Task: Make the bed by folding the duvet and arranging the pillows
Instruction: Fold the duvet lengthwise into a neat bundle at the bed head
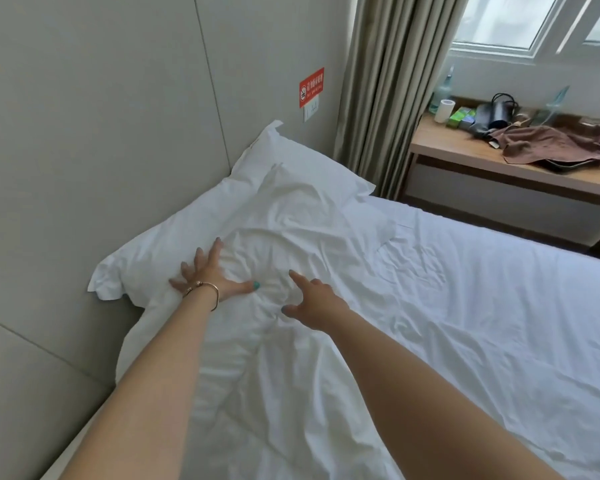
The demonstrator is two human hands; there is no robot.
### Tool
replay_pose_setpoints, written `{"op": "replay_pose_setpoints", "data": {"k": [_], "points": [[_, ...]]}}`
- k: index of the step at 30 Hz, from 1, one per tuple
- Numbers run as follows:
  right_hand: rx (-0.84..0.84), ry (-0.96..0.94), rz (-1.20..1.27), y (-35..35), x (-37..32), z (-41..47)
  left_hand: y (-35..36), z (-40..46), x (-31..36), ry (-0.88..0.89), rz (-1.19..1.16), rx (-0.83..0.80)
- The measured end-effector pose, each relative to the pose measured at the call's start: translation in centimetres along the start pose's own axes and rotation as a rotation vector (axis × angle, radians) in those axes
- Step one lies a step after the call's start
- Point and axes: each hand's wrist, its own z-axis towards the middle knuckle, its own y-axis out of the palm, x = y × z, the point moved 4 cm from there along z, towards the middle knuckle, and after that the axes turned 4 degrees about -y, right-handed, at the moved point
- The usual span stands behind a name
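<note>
1. Pillows: two white ones lie along the padded wall panel [84, 133]. The near pillow [257, 244] lies against the panel under both hands; the far pillow [302, 161] sits beyond it, partly overlapped by it, in the corner by the curtain [388, 81].
2. Left hand [208, 275]: fingers spread and straight, palm flat on the near pillow at its edge nearest the panel. It presses; it grips nothing. A bangle [205, 289] is on the wrist.
3. Right hand [312, 299]: fingers loosely extended, fingertips at or just above the near pillow's surface, on the side away from the panel. It holds nothing. Whether the palm bears on the fabric cannot be told.
4. Duvet: no folded duvet can be identified. White bedding [465, 306] covers the mattress away from the panel and is creased; whether it is sheet or duvet cannot be told.
5. Step in hand, as judged: pillow arranging, namely flattening and squaring the near pillow against the panel.
6. Next move, as judged: smooth the creased centre of the near pillow outward with both palms, then align its edges with the far pillow. Light, even pressure is called for; a heavy push could slide it off line.
7. Other items: a wooden desk [465, 150] stands beyond the bed, away from the panel, carrying a brown cloth [548, 143] and small articles.
</note>
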Motion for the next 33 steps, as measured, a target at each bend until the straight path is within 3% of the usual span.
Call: {"op": "replay_pose_setpoints", "data": {"k": [10, 16, 22, 28, 33], "points": [[-0.088, -0.071, 0.032, 2.1, -1.0, 3.4, 1.1, 2.1, -0.7, 0.098, -0.095, -0.137], [-0.023, -0.075, 0.173, 2.5, 0.6, 1.2, 2.3, -0.9, 0.5, 0.17, -0.146, -0.153], [0.133, -0.105, 0.459, -0.4, 2.4, -3.6, 3.1, -5.7, 4.8, 0.376, -0.345, -0.386], [0.231, -0.044, 0.726, -3.0, 8.6, -11.0, 6.8, -15.1, 14.0, 0.655, -0.295, -0.696], [0.284, 0.07, 0.865, -4.4, 17.8, -20.1, 12.0, -24.6, 21.5, 0.814, -0.205, -0.95]]}}
